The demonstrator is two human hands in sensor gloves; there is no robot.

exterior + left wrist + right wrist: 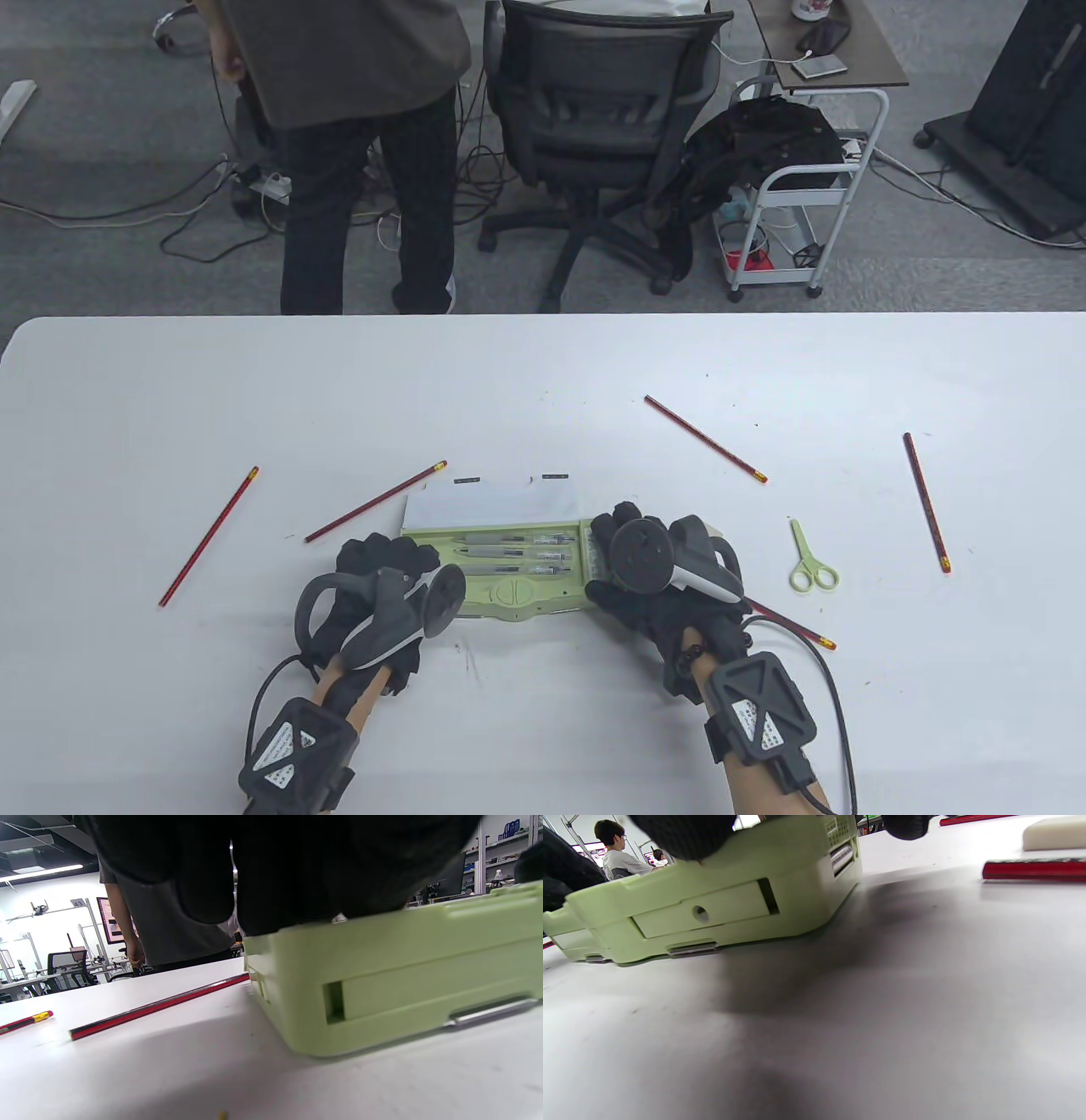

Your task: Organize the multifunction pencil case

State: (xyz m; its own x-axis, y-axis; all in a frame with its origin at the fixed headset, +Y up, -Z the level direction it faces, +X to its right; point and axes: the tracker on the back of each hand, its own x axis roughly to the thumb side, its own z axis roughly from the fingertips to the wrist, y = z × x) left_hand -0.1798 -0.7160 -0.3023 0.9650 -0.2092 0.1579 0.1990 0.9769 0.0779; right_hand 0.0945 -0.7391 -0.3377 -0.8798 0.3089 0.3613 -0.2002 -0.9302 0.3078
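Lying open near the worktop's [170,382] front edge, the green pencil case [509,564] is gripped at both ends: left hand [386,577] fingers [271,891] curled over the left end, right hand [649,577] fingers [683,832] curled over the right end. Three pens [513,552] are seated inside. Red pencils [704,439] and green scissors [810,560] are scattered around it on the worktop.

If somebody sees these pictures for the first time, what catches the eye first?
The open pale green plastic pencil case at the table's near centre, with grey pens inside. The black-gloved left hand and right hand grip its two ends. Red pencils lie scattered around.
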